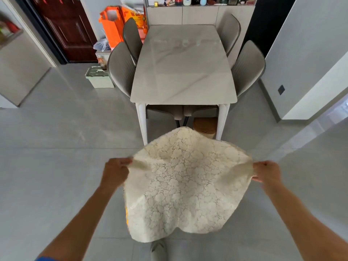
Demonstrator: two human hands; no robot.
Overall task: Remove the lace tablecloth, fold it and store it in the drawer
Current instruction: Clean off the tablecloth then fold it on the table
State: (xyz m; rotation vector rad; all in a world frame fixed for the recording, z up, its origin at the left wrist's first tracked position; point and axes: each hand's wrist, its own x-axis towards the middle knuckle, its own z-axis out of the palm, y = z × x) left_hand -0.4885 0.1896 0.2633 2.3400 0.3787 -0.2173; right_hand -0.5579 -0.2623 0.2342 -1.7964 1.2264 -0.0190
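The left hand (115,171) and the right hand (267,173) are held wide apart, each clenched on one edge of the cream lace tablecloth (185,183), which hangs in the air between them, billowing and sagging toward the grey tiled floor (56,147). The cloth is off the pale marble-topped rectangular dining table (183,72), which stands just beyond it. Four grey padded chairs (121,69) are tucked along the table's long sides. Left of the table sit a pale green bin (98,78) and an orange paper bag (113,25), near a dark red panelled door (66,27). A light grey cabinet (199,15) stands against the far wall behind the table.
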